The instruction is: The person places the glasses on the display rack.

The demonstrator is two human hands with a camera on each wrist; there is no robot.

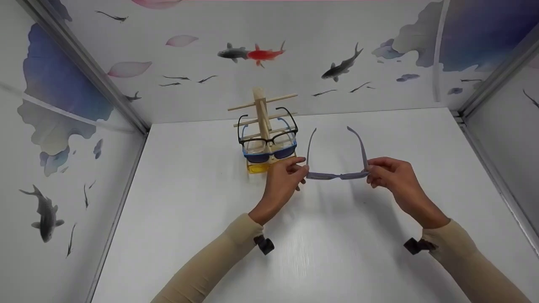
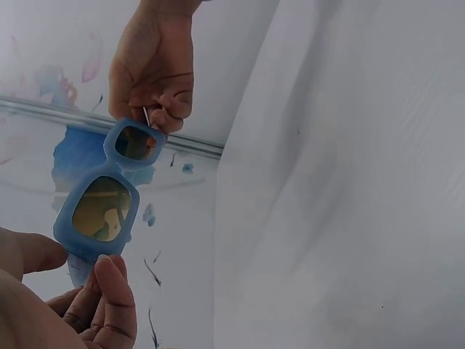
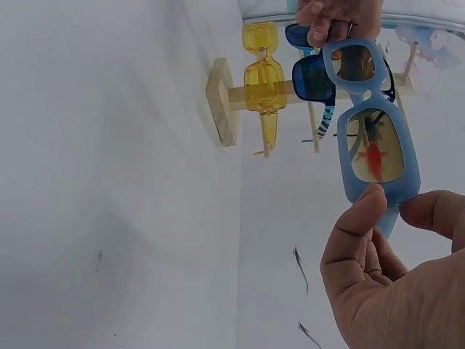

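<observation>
A pair of light blue sunglasses with brownish-yellow lenses is held above the white table, temples unfolded and pointing away from me. My left hand pinches its left end by the hinge, and my right hand pinches the right end in the same way. Seen from the right wrist, thumb and fingers grip the lower corner of the sunglasses, with the other hand at the far end. The left wrist view shows the same sunglasses between both hands.
Just left of the sunglasses stands a wooden display rack with crossbars. It carries black-framed glasses, blue sunglasses with dark lenses and yellow glasses, partly behind my left hand. Printed panels with fish enclose the table.
</observation>
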